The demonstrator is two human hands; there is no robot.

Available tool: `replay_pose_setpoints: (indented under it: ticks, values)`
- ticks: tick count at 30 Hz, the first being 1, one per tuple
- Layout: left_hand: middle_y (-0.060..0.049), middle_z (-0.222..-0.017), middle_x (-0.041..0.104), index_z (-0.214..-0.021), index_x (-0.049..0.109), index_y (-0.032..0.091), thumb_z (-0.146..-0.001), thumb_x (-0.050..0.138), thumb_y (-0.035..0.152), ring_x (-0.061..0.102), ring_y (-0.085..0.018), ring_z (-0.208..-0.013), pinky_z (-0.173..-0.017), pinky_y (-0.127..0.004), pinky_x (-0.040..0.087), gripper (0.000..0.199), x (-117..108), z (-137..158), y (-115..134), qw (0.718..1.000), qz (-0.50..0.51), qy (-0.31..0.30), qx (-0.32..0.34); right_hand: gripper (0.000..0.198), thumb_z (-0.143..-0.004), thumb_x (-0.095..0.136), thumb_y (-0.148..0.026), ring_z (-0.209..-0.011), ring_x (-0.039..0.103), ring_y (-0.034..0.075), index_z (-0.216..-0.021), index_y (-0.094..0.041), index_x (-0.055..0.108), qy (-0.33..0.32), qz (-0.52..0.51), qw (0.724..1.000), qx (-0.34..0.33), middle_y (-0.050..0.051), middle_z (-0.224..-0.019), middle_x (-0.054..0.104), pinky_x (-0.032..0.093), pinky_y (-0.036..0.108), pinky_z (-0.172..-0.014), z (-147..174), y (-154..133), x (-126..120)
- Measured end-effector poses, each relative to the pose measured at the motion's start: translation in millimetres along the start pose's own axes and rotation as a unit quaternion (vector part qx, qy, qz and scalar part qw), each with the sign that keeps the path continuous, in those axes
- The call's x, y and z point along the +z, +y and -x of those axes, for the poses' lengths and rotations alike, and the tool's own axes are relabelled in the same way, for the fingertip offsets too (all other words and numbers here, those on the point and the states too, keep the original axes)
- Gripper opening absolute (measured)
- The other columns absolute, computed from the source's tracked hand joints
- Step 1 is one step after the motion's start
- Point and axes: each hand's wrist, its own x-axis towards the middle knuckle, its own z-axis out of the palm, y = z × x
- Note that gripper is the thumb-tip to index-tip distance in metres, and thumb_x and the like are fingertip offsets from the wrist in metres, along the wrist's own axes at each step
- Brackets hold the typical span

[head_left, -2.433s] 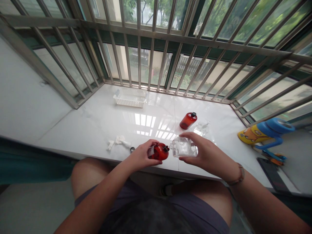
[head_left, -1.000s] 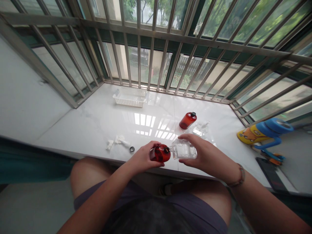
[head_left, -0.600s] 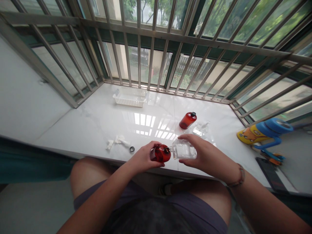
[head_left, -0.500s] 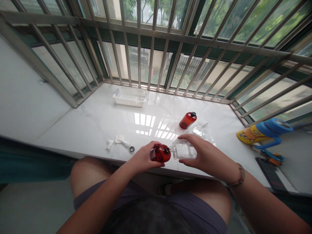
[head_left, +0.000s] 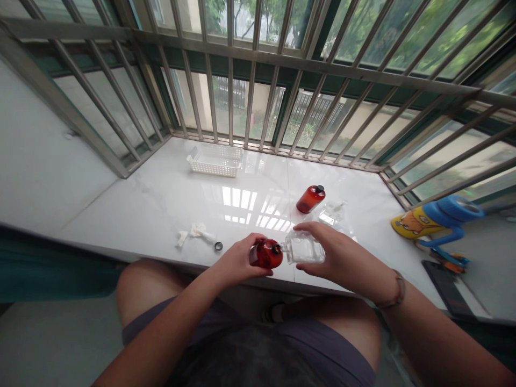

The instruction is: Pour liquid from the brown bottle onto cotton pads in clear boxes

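Head view: since the pictures of a second ago almost nothing is seen to have shifted; the red bottle (head_left: 266,254) has been kept tipped, mouth to mouth with the clear bottle (head_left: 303,249), so the transfer between them is judged to be ongoing. The red bottle is gripped by the closed fingers of the left hand (head_left: 237,262), the clear one by those of the right hand (head_left: 342,258), both just above the near edge of the white surface (head_left: 161,209). The red bottle is translucent and round-bodied, with a dark neck.
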Motion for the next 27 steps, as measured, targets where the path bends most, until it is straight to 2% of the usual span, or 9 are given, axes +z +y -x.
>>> replay_pose_setpoints:
  ticks: [27]
  values:
    - [-0.005,-0.133,0.075,-0.134,0.063,0.029,-0.065,0.1,0.037,0.072,-0.031,-0.122,-0.107,-0.041,0.055,0.079,2.4,0.1,-3.7,1.0,0.0,0.006,0.001,0.066,-0.085,0.087,-0.035,-0.126,0.071,0.034,-0.143,-0.03,0.055,-0.002,0.009,1.0,-0.008,0.01,-0.137,0.072,0.061,0.051,-0.107,-0.7,-0.9,-0.5]
